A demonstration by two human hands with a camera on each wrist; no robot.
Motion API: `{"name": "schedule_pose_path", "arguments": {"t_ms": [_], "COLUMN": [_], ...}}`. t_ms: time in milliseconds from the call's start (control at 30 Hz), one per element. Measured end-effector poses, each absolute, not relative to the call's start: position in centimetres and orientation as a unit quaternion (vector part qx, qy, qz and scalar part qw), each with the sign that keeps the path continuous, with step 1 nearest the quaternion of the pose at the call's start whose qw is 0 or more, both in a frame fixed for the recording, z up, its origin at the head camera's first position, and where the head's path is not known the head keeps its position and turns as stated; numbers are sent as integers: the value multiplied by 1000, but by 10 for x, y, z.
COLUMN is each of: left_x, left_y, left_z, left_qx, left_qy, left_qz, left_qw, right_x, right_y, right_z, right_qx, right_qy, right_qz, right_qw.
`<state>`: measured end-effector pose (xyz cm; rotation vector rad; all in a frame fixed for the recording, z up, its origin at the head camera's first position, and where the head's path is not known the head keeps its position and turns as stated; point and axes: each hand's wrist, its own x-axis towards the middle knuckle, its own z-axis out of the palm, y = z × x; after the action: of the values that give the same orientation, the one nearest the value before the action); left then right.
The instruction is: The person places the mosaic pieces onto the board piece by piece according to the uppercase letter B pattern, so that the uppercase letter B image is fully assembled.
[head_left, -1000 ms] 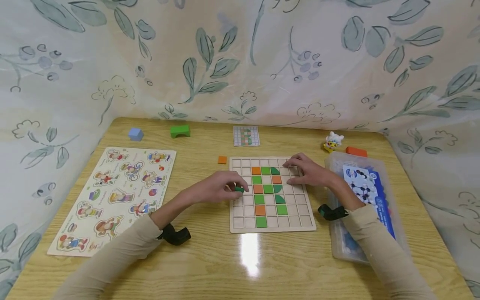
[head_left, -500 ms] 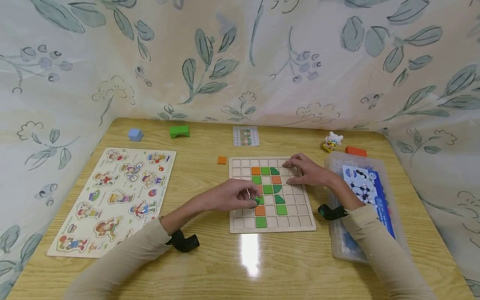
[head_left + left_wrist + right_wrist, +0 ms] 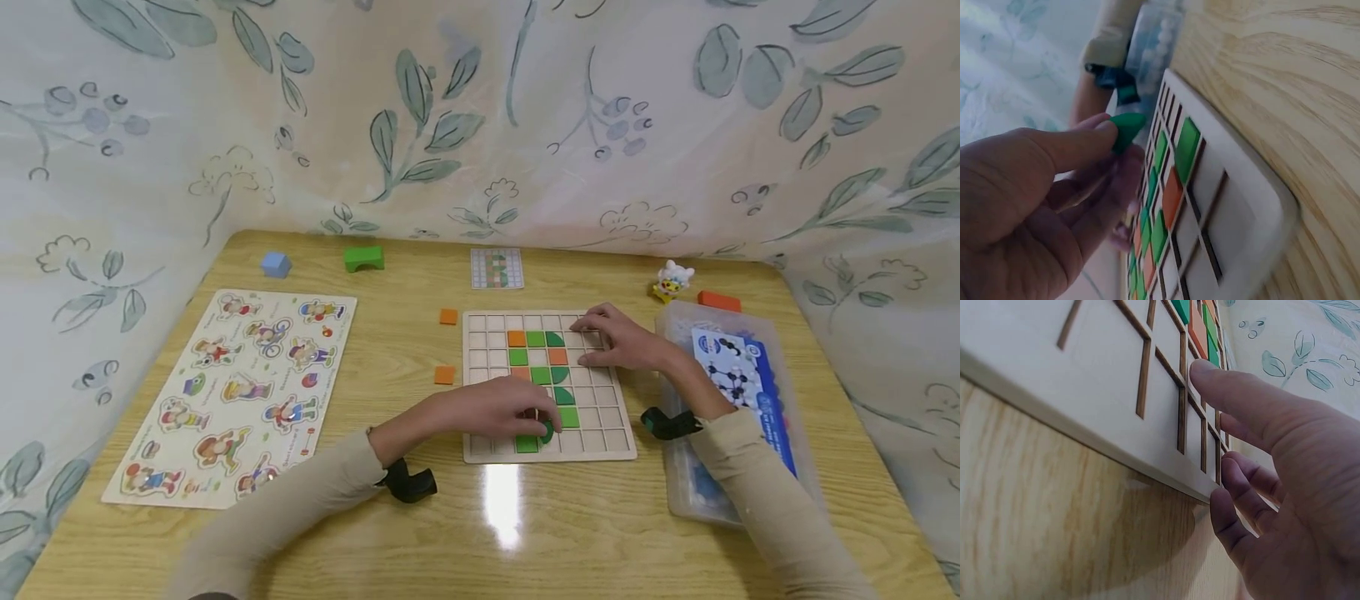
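My left hand (image 3: pixel 501 408) pinches a dark green tile with a curved edge (image 3: pixel 1127 130) between thumb and fingertips. It is low over the near part of the wooden grid board (image 3: pixel 604 397), with the tile just right of a light green square (image 3: pixel 527 444) in the front row. Green and orange squares and dark green quarter-circles fill several cells; my left hand hides some of them. At the board's right side rests my right hand (image 3: pixel 626 343), its fingers loosely bent. In the right wrist view its thumb (image 3: pixel 1207 372) lies over bare cells and the fingers are by the edge.
Two loose orange squares (image 3: pixel 444 375) lie left of the board. A printed pattern card (image 3: pixel 497 268) is behind it. A picture puzzle board (image 3: pixel 232 392) is at left, a plastic box (image 3: pixel 678 467) at right. Blocks (image 3: pixel 364 258) and a small figurine (image 3: pixel 672 279) stand along the back.
My left hand has carried the green tile right and toward the board's near edge, uncovering an orange square on the table. The right hand stays in place. The head view has shifted slightly.
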<state>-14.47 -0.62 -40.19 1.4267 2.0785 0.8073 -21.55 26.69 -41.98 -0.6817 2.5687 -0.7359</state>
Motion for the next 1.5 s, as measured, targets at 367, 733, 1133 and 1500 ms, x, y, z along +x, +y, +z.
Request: {"name": "schedule_pose_path", "arguments": {"t_ms": [367, 733, 1133, 1500], "left_x": [-147, -139, -140, -139], "left_y": [33, 43, 41, 43], "left_z": [-398, -397, -402, -404], "left_qx": [564, 586, 580, 577], "left_qy": [757, 776, 799, 803], "left_qz": [219, 139, 82, 84], "left_qw": [246, 187, 137, 124], "right_x": [-215, -215, -215, -215], "right_y": [269, 268, 268, 266], "right_z": [-421, -417, -417, -415], "right_qx": [-254, -252, -270, -239], "right_qy": [910, 911, 906, 909], "right_qz": [-270, -269, -278, -279], "right_qw": [186, 186, 170, 198]}}
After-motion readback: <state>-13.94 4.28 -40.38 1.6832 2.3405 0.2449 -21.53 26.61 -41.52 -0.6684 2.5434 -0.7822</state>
